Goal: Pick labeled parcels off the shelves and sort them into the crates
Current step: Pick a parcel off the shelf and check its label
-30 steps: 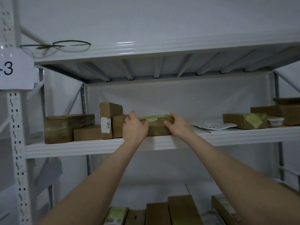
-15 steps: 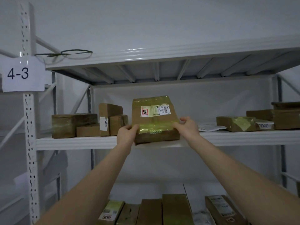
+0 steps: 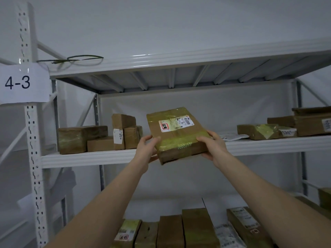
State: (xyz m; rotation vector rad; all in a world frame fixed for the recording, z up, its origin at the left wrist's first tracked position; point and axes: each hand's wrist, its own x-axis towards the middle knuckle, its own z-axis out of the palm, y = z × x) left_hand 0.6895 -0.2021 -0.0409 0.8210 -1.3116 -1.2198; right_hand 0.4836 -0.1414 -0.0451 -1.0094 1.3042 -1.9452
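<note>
A flat brown cardboard parcel [image 3: 174, 133] wrapped in yellowish tape is tilted up in front of the middle shelf [image 3: 268, 144], its white shipping label and red-bordered sticker facing me. My left hand [image 3: 146, 149] grips its lower left edge, thumb on top. Its lower right corner sits in the grip of my right hand [image 3: 212, 146]. The parcel is off the shelf, held in the air just ahead of the shelf's front edge. No crates are in view.
Several brown boxes [image 3: 82, 138] stand at the shelf's left, more parcels [image 3: 258, 131] and a white mailer [image 3: 232, 136] at its right. The lower shelf holds a row of boxes [image 3: 195, 228]. A white upright [image 3: 32, 140] carries a "4-3" sign [image 3: 21, 83]. A wire loop [image 3: 71, 59] lies on the top shelf.
The parcel lay flat on the shelf a second ago. Both hands lifted it, tipped its labeled face toward me and drew it off the shelf, now rotated a little.
</note>
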